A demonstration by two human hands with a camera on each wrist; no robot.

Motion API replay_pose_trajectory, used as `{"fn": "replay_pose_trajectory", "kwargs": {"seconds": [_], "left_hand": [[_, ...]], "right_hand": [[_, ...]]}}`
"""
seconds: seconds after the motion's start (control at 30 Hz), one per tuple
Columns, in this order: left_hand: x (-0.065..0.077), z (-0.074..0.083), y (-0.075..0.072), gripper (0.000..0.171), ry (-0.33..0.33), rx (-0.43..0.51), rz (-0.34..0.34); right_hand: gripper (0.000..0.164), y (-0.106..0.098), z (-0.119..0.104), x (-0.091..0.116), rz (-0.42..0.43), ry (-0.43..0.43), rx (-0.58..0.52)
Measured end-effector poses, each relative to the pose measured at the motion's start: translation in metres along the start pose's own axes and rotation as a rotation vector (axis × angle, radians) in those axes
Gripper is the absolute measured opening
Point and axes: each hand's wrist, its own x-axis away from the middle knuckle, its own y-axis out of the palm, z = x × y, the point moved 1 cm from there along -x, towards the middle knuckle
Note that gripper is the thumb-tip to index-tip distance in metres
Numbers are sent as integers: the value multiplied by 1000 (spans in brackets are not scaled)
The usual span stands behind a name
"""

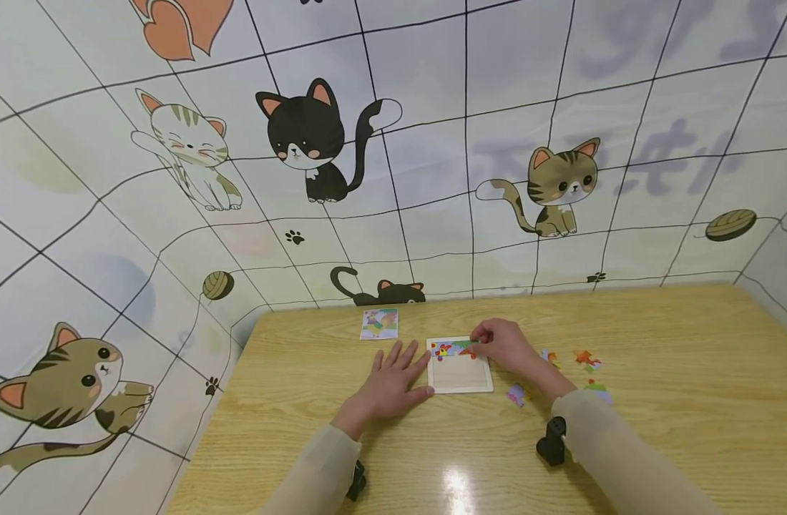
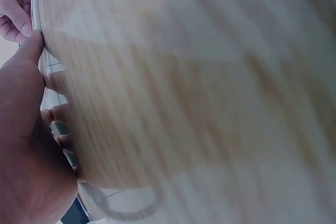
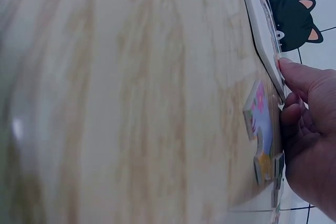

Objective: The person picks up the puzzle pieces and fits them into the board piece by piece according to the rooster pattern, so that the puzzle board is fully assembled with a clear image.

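Observation:
In the head view a small wooden puzzle tray (image 1: 461,391) lies on the table, with colourful jigsaw pieces (image 1: 446,349) along its top row and bare wood below. My left hand (image 1: 390,386) lies spread beside it, with the thumb and index fingertips at its left edge. At the tray's top right corner, my right hand (image 1: 504,348) has curled fingers, thumb and index pinching a puzzle piece (image 1: 466,351) that they partly cover. The right wrist view shows the right thumb (image 3: 299,74) at the tray's rim (image 3: 260,30).
Loose jigsaw pieces lie right of the tray: a purple one (image 1: 516,394), an orange-red one (image 1: 587,359), a green one (image 1: 598,391), and one (image 1: 548,356) partly behind the right wrist. A square picture card (image 1: 379,324) lies at the back left, near the cat-print wall (image 1: 432,243).

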Motion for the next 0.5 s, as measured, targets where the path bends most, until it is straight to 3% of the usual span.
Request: {"fn": "replay_pose_trajectory", "kwargs": {"seconds": [0.3,0.5], "left_hand": [[0,3,0,71,-12,11,-12],[1,8,-7,70,-3,5,-17]], "right_hand": [[11,-1,-2,0,-6,-9,32],[8,-12,-4,1,-48,-93,50]]}}
